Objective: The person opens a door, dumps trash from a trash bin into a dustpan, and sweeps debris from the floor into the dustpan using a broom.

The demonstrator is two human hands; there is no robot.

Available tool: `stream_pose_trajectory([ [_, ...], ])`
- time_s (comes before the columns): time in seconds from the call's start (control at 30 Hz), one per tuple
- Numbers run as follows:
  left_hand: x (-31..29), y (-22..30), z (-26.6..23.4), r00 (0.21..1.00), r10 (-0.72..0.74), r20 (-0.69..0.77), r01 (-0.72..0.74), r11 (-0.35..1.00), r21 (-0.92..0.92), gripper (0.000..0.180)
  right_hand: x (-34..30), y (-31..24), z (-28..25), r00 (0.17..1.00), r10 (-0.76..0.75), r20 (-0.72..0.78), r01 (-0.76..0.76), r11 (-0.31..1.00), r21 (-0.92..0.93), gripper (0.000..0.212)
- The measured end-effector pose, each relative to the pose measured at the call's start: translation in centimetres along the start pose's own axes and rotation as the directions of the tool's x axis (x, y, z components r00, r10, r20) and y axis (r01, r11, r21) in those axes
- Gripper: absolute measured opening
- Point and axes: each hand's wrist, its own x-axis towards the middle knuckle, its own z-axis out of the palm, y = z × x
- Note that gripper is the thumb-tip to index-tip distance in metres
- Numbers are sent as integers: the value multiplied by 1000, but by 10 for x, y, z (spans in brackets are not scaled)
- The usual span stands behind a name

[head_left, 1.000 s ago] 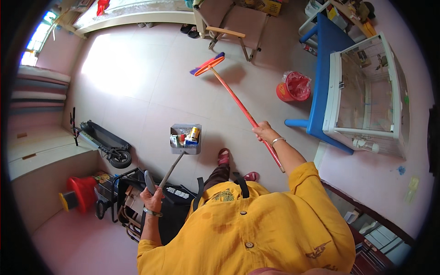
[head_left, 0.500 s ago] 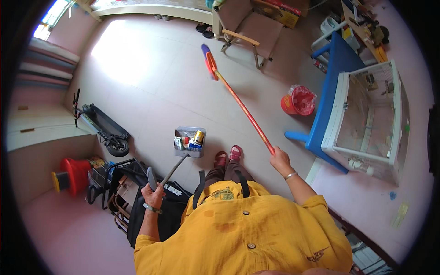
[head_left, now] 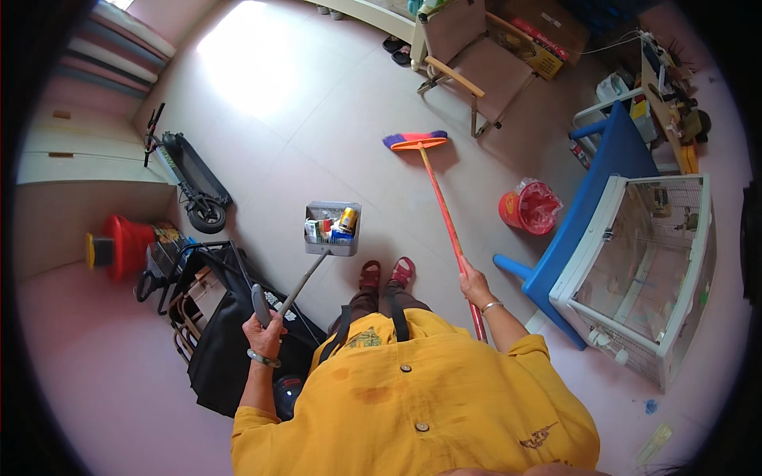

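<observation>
My left hand point(head_left: 264, 335) is closed round the grey handle of a long-handled dustpan point(head_left: 332, 252). Its grey pan holds a yellow can point(head_left: 348, 218) and several small packets and boxes, coloured white, red and blue. In my right hand point(head_left: 475, 287) is the red handle of a broom point(head_left: 440, 194), gripped partway along, with the handle's end below the hand. The broom's orange head with purple and red bristles point(head_left: 417, 140) lies farther out, near the folding chair. Both of my feet, in red sandals, stand between the two tools.
A red bin point(head_left: 530, 208) with a clear bag stands at the right, beside a blue table point(head_left: 591, 210) and a white clear-sided cage point(head_left: 643, 254). Far off is a folding chair point(head_left: 476, 59). To the left are a scooter point(head_left: 190, 182), a red stool point(head_left: 131, 244) and a black bag point(head_left: 230, 349).
The broom head has swung right and nearer and turned crosswise. My right hand has come slightly down the view, with more handle showing below it. The whole view has shifted; the dustpan stays held.
</observation>
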Motion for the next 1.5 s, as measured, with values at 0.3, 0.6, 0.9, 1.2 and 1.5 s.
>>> stream_pose_trajectory([
  [0.3,-8,-8,9,999,-46,-16,45,998,-37,9,65,-55,-16,999,-2,35,16,918,-396,56],
  [0.6,-12,-36,6,999,-47,4,47,997,-69,10,25,-43,-35,992,19,125,53,833,-551,47],
  [0.9,-12,-55,0,1000,-31,-6,30,995,-95,9,44,-63,-33,997,-25,78,72,723,-687,33],
  [1.2,-14,-65,3,1000,-9,-10,8,994,-108,10,91,-93,-22,998,2,67,49,649,-759,27],
  [1.5,-11,-77,1,1000,-4,-26,0,991,-134,9,67,-114,-34,993,26,119,81,587,-806,24],
])
